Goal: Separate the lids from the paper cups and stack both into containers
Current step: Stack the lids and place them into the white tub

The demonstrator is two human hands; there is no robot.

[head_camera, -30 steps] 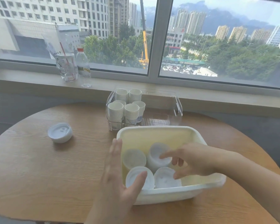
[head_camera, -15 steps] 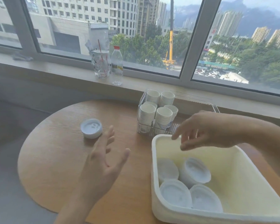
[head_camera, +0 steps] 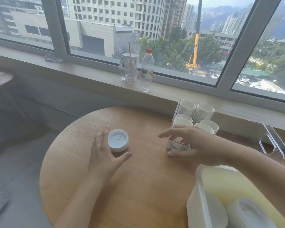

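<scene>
Left hand (head_camera: 104, 155) open beside lidded cup (head_camera: 118, 140); clear bin (head_camera: 273, 142) holds stacked cups (head_camera: 196, 116).

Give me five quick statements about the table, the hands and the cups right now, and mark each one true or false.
1. The left hand grips the lidded cup. False: its fingers are spread open beside the cup, with no grip yet.
2. Stacks of paper cups stand in the clear container. True.
3. The right hand holds a lid. False: it is open and holds nothing.
4. A water bottle with a red cap stands on the windowsill. True.
5. The white bin is at the table's left edge. False: it sits at the right, nearest the camera.
</scene>
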